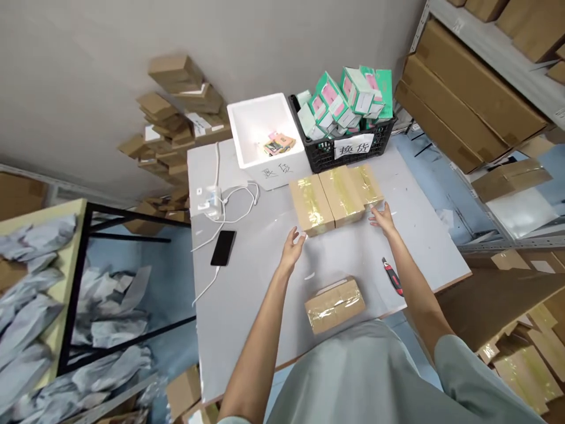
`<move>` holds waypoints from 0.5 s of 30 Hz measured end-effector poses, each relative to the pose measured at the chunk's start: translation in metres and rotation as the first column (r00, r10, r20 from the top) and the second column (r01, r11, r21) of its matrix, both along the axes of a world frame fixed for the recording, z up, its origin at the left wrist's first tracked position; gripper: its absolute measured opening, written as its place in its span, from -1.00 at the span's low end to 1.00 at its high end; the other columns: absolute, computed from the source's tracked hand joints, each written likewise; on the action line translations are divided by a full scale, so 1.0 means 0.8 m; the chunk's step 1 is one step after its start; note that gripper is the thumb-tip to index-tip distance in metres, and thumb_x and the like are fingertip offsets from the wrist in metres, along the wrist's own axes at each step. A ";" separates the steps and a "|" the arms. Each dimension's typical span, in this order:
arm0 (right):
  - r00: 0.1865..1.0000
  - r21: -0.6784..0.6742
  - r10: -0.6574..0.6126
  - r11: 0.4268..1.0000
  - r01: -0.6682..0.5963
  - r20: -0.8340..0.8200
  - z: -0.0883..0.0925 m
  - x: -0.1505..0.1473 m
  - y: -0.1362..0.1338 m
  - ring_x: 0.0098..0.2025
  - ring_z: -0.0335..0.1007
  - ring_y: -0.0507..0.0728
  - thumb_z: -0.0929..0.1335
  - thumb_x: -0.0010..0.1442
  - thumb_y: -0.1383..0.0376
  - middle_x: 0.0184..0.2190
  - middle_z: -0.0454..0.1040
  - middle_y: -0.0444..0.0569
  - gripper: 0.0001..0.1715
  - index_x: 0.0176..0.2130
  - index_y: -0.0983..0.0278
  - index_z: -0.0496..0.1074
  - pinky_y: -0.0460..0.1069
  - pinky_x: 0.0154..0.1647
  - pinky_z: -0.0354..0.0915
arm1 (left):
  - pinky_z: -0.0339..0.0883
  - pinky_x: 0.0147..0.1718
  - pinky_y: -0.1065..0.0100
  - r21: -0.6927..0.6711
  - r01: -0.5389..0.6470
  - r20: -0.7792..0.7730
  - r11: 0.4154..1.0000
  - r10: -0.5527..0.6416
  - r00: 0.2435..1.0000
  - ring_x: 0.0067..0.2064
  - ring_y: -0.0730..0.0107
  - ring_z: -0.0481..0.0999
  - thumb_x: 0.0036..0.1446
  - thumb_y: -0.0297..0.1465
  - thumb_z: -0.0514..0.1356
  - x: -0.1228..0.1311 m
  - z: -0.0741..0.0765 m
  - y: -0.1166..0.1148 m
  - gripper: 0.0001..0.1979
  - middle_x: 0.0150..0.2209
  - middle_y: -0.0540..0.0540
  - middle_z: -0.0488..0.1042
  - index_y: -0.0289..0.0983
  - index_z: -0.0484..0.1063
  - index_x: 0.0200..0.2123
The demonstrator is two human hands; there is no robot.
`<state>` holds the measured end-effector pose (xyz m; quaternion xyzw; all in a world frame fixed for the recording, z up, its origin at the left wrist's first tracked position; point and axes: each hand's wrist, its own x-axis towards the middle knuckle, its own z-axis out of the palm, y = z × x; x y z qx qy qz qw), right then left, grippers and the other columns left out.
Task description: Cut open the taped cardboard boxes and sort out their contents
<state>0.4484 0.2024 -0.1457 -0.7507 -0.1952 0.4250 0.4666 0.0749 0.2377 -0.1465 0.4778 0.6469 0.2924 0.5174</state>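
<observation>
Three taped cardboard boxes stand side by side on the white table: a left box (311,204), a middle box (342,194) and a smaller right box (366,184). My left hand (292,249) is just off the near left corner of the left box, fingers apart and nothing in them. By the near end of the right box, my right hand (382,218) is spread open; whether its fingertips touch the cardboard I cannot tell. Closer to my body lies another taped cardboard box (335,305). A red and black utility knife (392,277) rests beside my right forearm.
Behind the boxes stand a white foam box (265,172) with small packets inside and a black crate (318,154) heaped with green and pink cartons. A phone (223,248), a power strip (209,202) and loose white cables occupy the left side. Shelving (489,35) rises at right.
</observation>
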 end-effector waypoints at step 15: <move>0.980 0.005 -0.078 0.997 0.078 0.183 -0.026 0.088 0.042 -0.35 0.69 0.13 0.53 0.37 -0.09 -0.14 0.75 0.00 -0.02 0.51 0.24 0.21 0.00 -0.34 0.63 | 0.50 0.26 0.04 0.028 0.057 0.075 0.998 -0.059 0.995 0.37 0.03 0.57 0.29 -0.29 0.35 0.090 -0.012 0.054 -0.44 0.21 -0.27 0.62 -0.11 0.35 0.32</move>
